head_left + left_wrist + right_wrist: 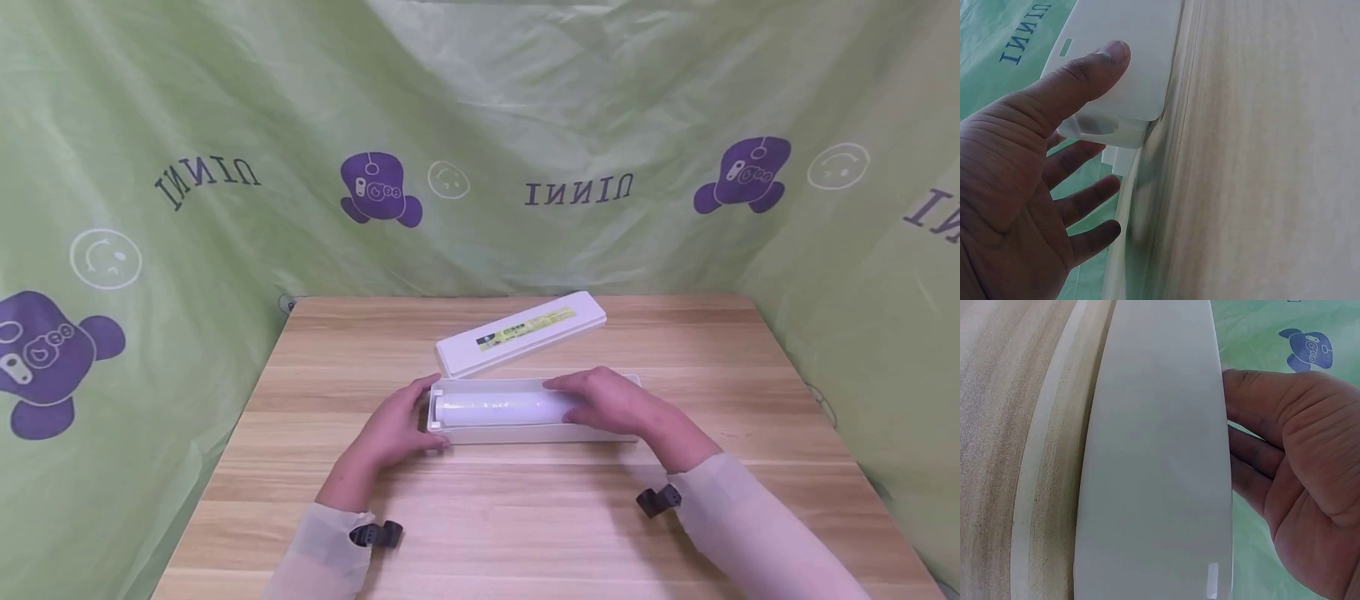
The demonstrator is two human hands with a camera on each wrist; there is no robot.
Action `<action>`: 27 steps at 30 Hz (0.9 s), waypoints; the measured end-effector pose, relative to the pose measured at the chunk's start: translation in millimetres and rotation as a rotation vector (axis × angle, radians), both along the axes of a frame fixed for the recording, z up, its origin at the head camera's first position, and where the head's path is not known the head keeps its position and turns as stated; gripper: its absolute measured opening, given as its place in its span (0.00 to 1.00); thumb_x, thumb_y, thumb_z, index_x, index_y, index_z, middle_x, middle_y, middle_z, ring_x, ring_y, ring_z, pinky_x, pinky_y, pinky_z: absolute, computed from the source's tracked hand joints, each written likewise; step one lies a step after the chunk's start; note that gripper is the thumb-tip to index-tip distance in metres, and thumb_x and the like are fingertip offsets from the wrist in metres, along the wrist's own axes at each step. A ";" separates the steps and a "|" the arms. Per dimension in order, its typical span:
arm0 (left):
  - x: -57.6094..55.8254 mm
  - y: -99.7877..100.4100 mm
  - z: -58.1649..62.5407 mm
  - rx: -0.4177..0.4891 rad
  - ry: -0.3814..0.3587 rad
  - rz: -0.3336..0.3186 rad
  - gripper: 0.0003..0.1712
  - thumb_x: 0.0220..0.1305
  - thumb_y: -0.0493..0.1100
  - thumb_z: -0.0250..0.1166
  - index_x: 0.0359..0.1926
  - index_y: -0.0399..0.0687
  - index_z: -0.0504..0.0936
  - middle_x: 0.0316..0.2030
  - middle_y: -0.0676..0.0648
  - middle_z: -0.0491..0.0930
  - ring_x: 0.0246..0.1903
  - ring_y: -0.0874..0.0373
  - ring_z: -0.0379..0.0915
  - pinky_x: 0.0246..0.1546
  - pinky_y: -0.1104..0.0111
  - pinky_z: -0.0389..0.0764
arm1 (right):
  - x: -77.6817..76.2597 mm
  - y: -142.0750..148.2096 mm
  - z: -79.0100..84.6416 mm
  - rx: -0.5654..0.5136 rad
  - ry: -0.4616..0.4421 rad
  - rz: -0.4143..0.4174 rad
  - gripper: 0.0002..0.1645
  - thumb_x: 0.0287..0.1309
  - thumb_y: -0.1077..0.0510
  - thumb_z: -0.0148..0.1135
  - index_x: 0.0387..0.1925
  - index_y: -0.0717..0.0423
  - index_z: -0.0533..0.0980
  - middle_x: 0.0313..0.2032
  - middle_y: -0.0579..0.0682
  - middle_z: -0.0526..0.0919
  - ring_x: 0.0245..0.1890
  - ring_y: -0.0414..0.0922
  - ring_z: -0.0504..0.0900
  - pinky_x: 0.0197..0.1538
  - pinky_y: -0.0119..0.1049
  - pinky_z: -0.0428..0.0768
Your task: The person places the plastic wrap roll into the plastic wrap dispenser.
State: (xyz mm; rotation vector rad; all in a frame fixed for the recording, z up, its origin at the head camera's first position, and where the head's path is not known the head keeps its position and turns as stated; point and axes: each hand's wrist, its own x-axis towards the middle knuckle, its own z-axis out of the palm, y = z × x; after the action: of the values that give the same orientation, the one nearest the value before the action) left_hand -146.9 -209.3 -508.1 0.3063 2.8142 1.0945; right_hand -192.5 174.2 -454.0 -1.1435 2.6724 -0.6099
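Observation:
A long white cling film dispenser box [525, 435] lies across the table with its top uncovered. Inside it is a glossy whitish cling film roll [480, 408]. My left hand [397, 425] grips the box's left end, thumb on the front wall and index finger round the back; its other fingers [1088, 200] are spread past the end. From above, my right hand [607, 402] reaches into the box's right half, thumb and fingers round the roll. In the right wrist view, the box's front wall [1157, 450] hides those fingertips.
Behind the box, the long white lid [540, 337] with a green-yellow label lies slanted on the wood-grain table [480, 517]. A green printed curtain [480, 100] hangs around the table's back and sides. Each sleeve carries a small black wrist camera [658, 500].

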 end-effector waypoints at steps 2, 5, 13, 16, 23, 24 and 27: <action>-0.1 -0.4 -0.8 -0.002 0.000 0.002 0.69 0.35 0.56 0.89 0.79 0.56 0.63 0.72 0.42 0.71 0.71 0.41 0.65 0.74 0.47 0.64 | 1.2 0.5 1.0 -0.011 0.007 -0.009 0.32 0.61 0.56 0.74 0.67 0.54 0.78 0.62 0.51 0.83 0.62 0.50 0.82 0.66 0.50 0.78; 0.0 -0.8 -1.7 -0.004 0.001 0.004 0.69 0.35 0.56 0.89 0.79 0.57 0.63 0.72 0.42 0.71 0.71 0.42 0.65 0.74 0.48 0.64 | 3.4 1.9 2.6 -0.034 0.009 -0.020 0.33 0.61 0.55 0.75 0.66 0.55 0.78 0.62 0.51 0.83 0.62 0.51 0.81 0.66 0.51 0.78; -0.1 -0.7 -2.2 -0.005 0.005 0.006 0.69 0.35 0.56 0.89 0.79 0.58 0.63 0.71 0.42 0.72 0.71 0.41 0.66 0.73 0.47 0.65 | 7.6 7.2 1.8 -0.054 0.019 -0.046 0.34 0.62 0.55 0.75 0.68 0.54 0.77 0.64 0.50 0.81 0.64 0.51 0.80 0.68 0.51 0.77; -0.2 -0.3 -2.2 -0.008 0.006 0.006 0.69 0.35 0.56 0.89 0.79 0.58 0.63 0.71 0.42 0.72 0.71 0.41 0.66 0.73 0.48 0.65 | 9.4 9.1 2.2 -0.060 0.014 -0.059 0.34 0.61 0.55 0.75 0.68 0.54 0.77 0.64 0.50 0.81 0.65 0.51 0.79 0.67 0.52 0.77; -0.6 -0.8 -2.0 0.004 -0.008 0.000 0.69 0.35 0.56 0.89 0.79 0.59 0.63 0.71 0.42 0.71 0.71 0.42 0.65 0.74 0.48 0.64 | 12.3 13.7 2.7 -0.051 0.026 -0.077 0.34 0.62 0.53 0.74 0.68 0.54 0.77 0.65 0.51 0.81 0.66 0.52 0.79 0.68 0.53 0.76; -0.7 -0.9 -1.9 0.005 -0.008 -0.001 0.69 0.35 0.56 0.89 0.79 0.59 0.62 0.71 0.42 0.71 0.71 0.42 0.65 0.74 0.48 0.64 | 12.4 14.3 2.6 -0.051 0.027 -0.079 0.34 0.62 0.52 0.74 0.68 0.54 0.77 0.65 0.50 0.81 0.66 0.51 0.79 0.68 0.53 0.76; -1.3 -1.1 -1.8 0.009 -0.006 -0.003 0.69 0.35 0.56 0.89 0.79 0.58 0.63 0.72 0.43 0.71 0.71 0.42 0.65 0.74 0.48 0.64 | 12.9 16.0 2.1 -0.060 0.033 -0.080 0.34 0.62 0.53 0.74 0.68 0.54 0.77 0.64 0.51 0.81 0.65 0.51 0.79 0.68 0.53 0.76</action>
State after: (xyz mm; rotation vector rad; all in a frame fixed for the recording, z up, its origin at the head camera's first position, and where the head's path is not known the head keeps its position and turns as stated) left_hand -148.2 -210.4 -509.9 0.3081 2.8035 1.1053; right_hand -179.6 190.2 -451.9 -1.0747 2.7574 -0.6939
